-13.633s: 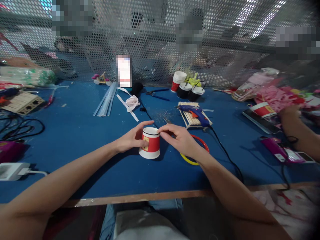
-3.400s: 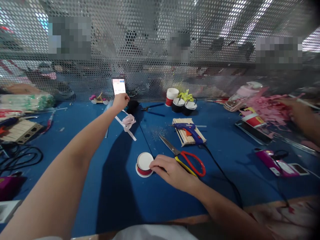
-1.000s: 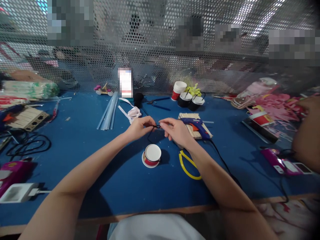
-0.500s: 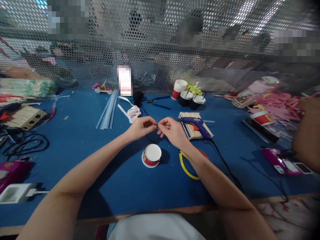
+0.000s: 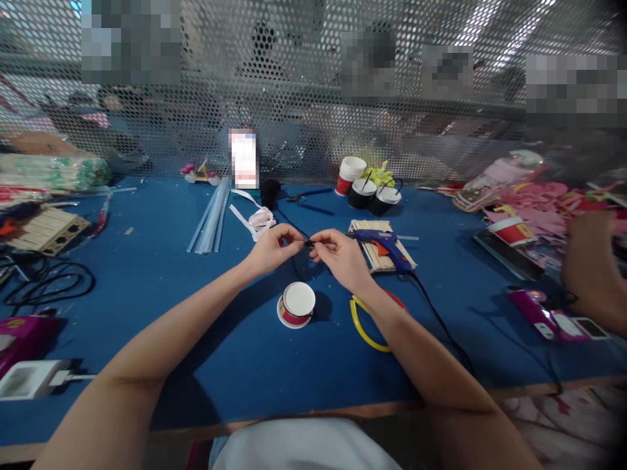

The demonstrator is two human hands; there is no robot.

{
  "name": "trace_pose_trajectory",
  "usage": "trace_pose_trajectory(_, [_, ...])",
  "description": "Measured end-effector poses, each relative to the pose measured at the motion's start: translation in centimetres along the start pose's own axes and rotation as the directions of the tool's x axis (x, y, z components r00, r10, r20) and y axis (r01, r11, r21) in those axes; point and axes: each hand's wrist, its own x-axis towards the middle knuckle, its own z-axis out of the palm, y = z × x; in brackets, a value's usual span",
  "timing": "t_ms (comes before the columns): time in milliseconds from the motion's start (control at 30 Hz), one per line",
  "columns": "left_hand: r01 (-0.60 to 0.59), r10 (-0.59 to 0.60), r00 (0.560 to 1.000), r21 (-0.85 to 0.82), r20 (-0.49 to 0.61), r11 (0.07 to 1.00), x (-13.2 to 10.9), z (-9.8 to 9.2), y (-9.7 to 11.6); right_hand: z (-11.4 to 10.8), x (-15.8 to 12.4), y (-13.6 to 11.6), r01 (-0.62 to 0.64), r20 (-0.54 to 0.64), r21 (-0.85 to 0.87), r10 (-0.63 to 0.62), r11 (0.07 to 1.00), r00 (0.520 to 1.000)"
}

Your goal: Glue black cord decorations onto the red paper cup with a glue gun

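"Where's the cup (image 5: 296, 304)?"
"Toward the table's front edge, before the cord (image 5: 307, 244); scissors (image 5: 356, 326) just right of it."
"The glue gun (image 5: 386, 243)?"
"Behind the scissors, on the stick mat (image 5: 375, 260). Cup stack (image 5: 350, 171) at the back edge."

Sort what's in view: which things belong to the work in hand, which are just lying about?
In hand: left hand and right hand pinching a black cord between them; upturned red cup nearest them.
Lying about: glue gun, scissors, clear glue sticks, white ribbon, pliers, stacked cups.
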Motion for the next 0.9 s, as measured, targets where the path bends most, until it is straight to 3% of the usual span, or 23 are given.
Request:
trace_pose_trajectory(100, [-0.005, 0.003, 1.0, 0.116, 0.019, 0.993, 0.0, -0.1, 0.1, 0.2, -0.1, 0.0, 0.012, 0.007, -0.007, -0.012, 1.0, 1.0])
trace_pose_trajectory(267, [0.047, -0.052, 0.992, 0.049, 0.114, 0.998, -0.1, 0.0, -0.4, 0.5, -0.1, 0.8, 0.111, 0.019, -0.073, -0.11, 0.991, 0.994])
trace_pose_trajectory(500, [0.07, -0.074, 0.996, 0.07, 0.057, 0.995, -0.2, -0.1, 0.0, 0.4, -0.2, 1.3, 0.22, 0.021, -0.274, -0.223, 0.936, 0.975])
trace_pose_trajectory(900, [0.041, -0.043, 0.993, 0.018, 0.107, 0.999, -0.2, 0.1, -0.5, 0.6, -0.1, 1.2, 0.228, 0.04, -0.324, -0.227, 0.918, 0.973])
